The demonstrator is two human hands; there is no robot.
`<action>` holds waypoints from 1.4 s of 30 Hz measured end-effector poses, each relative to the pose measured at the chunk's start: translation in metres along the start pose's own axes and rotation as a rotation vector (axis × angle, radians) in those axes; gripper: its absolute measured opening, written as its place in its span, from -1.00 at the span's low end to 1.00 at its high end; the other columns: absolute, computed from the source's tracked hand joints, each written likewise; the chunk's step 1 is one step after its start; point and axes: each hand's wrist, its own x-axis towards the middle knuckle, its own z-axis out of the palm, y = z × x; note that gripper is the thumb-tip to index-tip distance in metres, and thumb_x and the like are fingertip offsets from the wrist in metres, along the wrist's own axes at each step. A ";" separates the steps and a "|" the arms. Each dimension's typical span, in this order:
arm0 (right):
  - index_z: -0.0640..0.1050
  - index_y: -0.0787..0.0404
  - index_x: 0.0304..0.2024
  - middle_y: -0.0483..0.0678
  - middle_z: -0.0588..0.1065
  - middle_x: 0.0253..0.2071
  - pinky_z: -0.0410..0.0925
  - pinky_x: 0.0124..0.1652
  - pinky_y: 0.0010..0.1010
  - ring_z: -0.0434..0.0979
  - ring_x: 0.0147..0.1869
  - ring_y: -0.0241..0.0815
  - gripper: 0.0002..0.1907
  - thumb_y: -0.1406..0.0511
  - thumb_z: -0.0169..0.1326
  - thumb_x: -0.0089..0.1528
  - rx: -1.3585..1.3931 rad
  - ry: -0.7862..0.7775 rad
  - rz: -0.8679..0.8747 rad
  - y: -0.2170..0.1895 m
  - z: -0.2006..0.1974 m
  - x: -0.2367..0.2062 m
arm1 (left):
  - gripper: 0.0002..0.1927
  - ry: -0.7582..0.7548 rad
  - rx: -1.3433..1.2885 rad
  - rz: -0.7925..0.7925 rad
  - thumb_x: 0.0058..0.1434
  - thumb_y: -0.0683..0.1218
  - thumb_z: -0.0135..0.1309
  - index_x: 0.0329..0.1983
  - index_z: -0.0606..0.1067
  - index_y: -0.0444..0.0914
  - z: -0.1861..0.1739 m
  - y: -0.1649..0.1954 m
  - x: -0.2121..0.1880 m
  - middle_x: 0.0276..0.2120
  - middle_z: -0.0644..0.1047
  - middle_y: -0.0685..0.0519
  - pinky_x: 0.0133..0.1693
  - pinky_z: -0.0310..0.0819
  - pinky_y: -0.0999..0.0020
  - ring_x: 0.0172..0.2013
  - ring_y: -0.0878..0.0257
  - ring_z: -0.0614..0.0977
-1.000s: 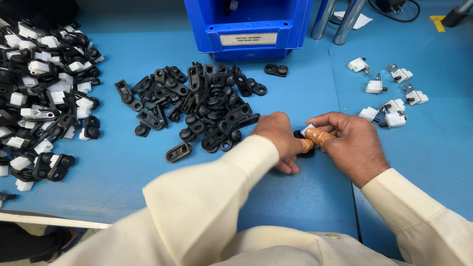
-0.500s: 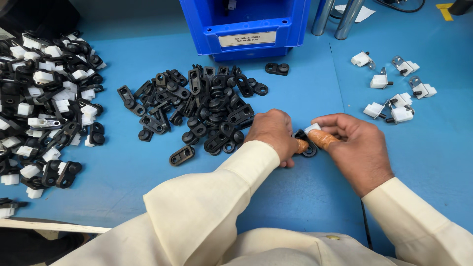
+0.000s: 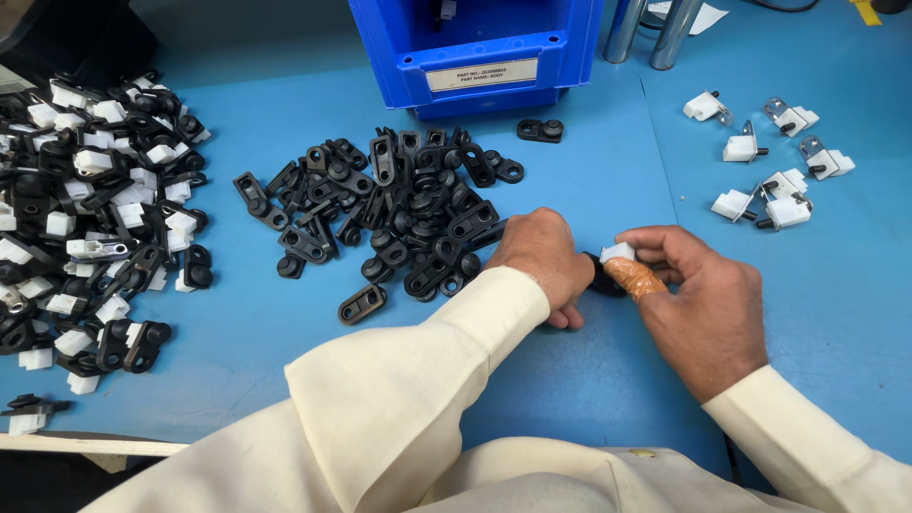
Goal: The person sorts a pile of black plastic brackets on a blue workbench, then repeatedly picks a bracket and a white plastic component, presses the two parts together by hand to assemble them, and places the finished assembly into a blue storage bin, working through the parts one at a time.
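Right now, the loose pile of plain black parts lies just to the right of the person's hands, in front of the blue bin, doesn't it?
Not quite: the head view shows the pile of plain black parts just to the left of the hands, the left hand at its edge, the right hand beside it. It does lie in front of the blue bin.

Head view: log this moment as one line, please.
left hand: grips small black plastic part | right hand: presses small white plastic clip onto it | blue table: black parts pile beside

An assembly workshop: blue bench, blue parts bin, heaps of black brackets.
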 end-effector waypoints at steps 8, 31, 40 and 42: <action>0.66 0.20 -0.05 -0.05 0.67 -0.24 0.49 -0.26 -0.48 0.67 -0.26 -0.32 -0.72 0.42 0.28 0.17 0.022 0.067 0.011 0.000 0.010 0.005 | -0.78 -0.055 -0.075 0.006 0.28 -0.29 -0.13 -0.30 0.52 -0.51 0.001 0.002 0.007 -0.47 0.66 -0.25 -0.56 0.67 0.39 -0.53 0.10 0.76; 0.67 0.05 -0.04 0.08 0.65 -0.29 0.51 -0.23 -0.22 0.69 -0.30 0.03 -0.70 0.28 0.31 0.15 -0.404 -0.413 -0.134 -0.027 -0.011 0.044 | -0.78 -0.026 0.218 -0.068 0.36 -0.15 -0.05 -0.08 0.61 -0.22 -0.002 0.007 0.006 -0.54 0.67 -0.01 -0.57 0.55 0.42 -0.64 0.30 0.63; 0.72 0.12 -0.12 -0.02 0.71 -0.33 0.54 -0.21 -0.39 0.70 -0.32 -0.24 -0.74 0.34 0.31 0.12 -0.174 -0.403 0.102 -0.019 -0.003 0.055 | -0.86 0.121 -0.294 0.087 0.15 -0.21 0.23 -0.29 0.51 -0.36 0.021 -0.035 0.003 -0.39 0.69 -0.09 -0.51 0.68 0.41 -0.44 0.22 0.76; 0.72 0.13 -0.10 -0.04 0.71 -0.30 0.53 -0.19 -0.43 0.70 -0.30 -0.29 -0.70 0.42 0.23 0.10 -0.163 -0.401 0.073 -0.013 -0.002 0.057 | -0.88 0.160 -0.368 0.076 0.14 -0.25 0.22 -0.31 0.49 -0.35 0.028 -0.039 0.007 -0.39 0.68 -0.10 -0.51 0.69 0.40 -0.44 0.18 0.76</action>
